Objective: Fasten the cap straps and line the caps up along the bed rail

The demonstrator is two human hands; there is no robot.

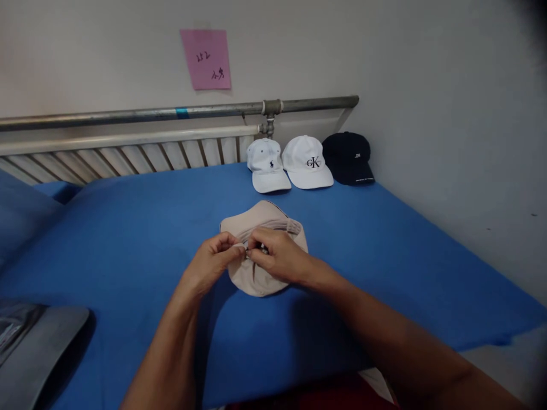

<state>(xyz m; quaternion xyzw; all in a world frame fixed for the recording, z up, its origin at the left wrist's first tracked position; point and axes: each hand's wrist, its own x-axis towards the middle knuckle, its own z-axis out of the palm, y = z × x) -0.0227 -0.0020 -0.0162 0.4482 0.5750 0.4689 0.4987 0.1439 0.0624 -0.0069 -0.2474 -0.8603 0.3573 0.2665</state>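
Observation:
A beige cap (256,219) lies upside down in the middle of a blue sheet (128,239). My left hand (212,262) and my right hand (276,254) meet over its back. The fingers of both hands are pinched together on the cap's rear strap, where a small buckle shows between the fingertips. Both forearms reach in from the bottom of the view.
Three caps stand in a row at the far edge: a white cap (265,165), a white cap with a black logo (306,162), and a black cap (348,158). A metal rail (128,115) runs behind. A pink note (206,59) hangs on the wall. A grey cap brim (38,347) lies at the bottom left.

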